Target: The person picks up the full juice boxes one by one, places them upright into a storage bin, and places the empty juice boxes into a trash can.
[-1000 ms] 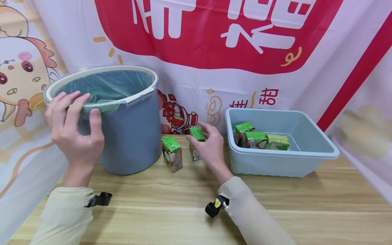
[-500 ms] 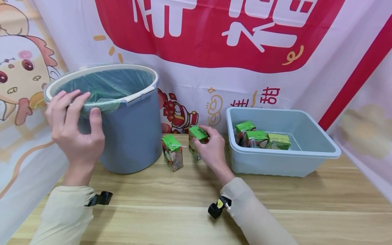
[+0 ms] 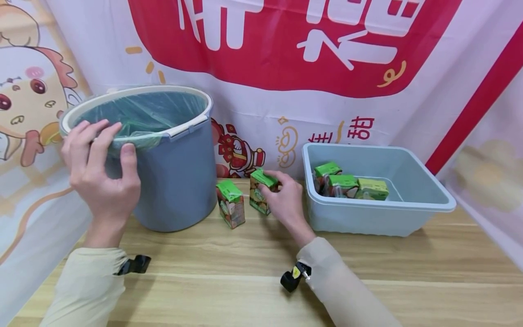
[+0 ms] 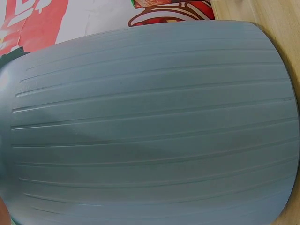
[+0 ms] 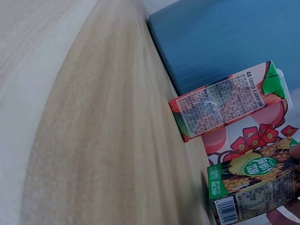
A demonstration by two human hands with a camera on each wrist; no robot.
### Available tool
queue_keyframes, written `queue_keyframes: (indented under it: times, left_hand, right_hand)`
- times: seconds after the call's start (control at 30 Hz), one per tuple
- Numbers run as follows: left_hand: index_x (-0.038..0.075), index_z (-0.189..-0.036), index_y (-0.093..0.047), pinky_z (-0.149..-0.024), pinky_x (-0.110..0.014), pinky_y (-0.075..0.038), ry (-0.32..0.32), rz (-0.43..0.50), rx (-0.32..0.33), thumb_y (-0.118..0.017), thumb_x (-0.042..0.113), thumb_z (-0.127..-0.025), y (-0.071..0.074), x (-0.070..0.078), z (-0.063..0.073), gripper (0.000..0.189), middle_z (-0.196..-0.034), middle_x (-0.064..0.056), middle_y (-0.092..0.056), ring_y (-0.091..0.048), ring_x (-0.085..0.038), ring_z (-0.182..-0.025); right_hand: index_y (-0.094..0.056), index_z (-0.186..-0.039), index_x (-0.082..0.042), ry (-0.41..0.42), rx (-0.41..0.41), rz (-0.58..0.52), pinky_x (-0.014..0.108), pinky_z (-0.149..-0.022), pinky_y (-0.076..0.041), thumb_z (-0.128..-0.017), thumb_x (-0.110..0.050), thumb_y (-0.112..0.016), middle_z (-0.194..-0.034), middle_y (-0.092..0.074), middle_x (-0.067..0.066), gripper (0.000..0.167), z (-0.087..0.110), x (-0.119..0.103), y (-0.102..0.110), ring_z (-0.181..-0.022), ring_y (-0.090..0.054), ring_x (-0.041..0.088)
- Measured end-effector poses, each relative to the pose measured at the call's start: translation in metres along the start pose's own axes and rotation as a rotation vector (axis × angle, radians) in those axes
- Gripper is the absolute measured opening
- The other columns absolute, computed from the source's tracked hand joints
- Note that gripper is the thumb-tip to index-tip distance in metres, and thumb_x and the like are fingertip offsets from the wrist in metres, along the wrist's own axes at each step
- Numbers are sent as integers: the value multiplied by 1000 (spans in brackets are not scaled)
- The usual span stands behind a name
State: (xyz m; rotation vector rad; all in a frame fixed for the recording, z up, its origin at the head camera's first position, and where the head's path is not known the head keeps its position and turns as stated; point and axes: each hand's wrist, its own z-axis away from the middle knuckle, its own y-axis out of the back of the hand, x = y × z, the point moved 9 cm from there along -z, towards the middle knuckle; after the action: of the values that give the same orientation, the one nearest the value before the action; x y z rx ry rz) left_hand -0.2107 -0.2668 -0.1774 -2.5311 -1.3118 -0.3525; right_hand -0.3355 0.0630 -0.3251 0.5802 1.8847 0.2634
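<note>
Pinching a pineapple-print carton (image 3: 257,196) in the right hand (image 3: 287,200) while the left hand (image 3: 104,170) holds a blue-grey bin (image 3: 175,186) by its rim (image 3: 195,123).
The right grip has thumb and fingers pressed to the carton near its green top, slightly tilted above or on the wood-grain counter (image 3: 196,281); whether its base touches is unclear. The left grip hooks fingers over the bin's near edge, thumb outside, against a clear liner (image 3: 143,111). A red-sided carton (image 3: 232,209) stands between the bin and the held one. To the right, a pale blue tub (image 3: 367,219) contains three small cartons (image 3: 342,182) toward its left end. Behind everything hangs a printed cloth (image 3: 253,81) in white and red.
</note>
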Motion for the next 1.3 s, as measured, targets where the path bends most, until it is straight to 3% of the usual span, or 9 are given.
queue_keyframes:
  times: [0.23, 0.5, 0.6, 1.03, 1.3]
  left_hand:
    - [4, -117, -79, -126, -44, -33, 1, 1, 1, -63, 39, -90, 1, -1, 0, 47, -127, -21, -74, -58, -30, -137]
    - [4, -117, -79, -126, -45, -33, -4, -6, 0, -62, 40, -90, 0, -2, 0, 48, -127, -21, -73, -58, -30, -137]
    - [5, -118, -79, -126, -45, -33, -2, -13, -7, -62, 40, -90, 0, -3, 0, 48, -128, -21, -73, -58, -30, -138]
    - [4, -116, -79, -126, -45, -33, -1, 1, 3, -63, 39, -90, 1, 0, 0, 47, -127, -21, -74, -58, -30, -137]
    - [3, -116, -80, -126, -45, -33, -1, 5, 8, -62, 40, -90, 1, 0, 0, 48, -126, -21, -74, -59, -31, -137]
  right_hand:
    - [-76, -130, -19, 97, 26, -12, 48, -104, -58, -93, -21, -80, -132, -76, 7, 38, -2, -19, 8, -122, -71, 28]
    - [-76, -129, -15, 189, 22, -57, 30, -86, -64, -94, -20, -79, -127, -76, 9, 35, -11, -51, 21, -105, -76, 23]
    - [-76, -129, -14, 225, 10, -77, 27, -87, -64, -96, -21, -79, -129, -76, 9, 35, -16, -63, 27, -108, -76, 23]
    - [-76, -130, -13, 398, -15, -160, 31, -88, -65, -97, -22, -79, -128, -76, 9, 34, -31, -108, 45, -107, -75, 21]
    - [-76, -130, -14, 453, 7, -221, 30, -82, -65, -97, -20, -78, -126, -75, 8, 33, -36, -129, 56, -106, -72, 17]
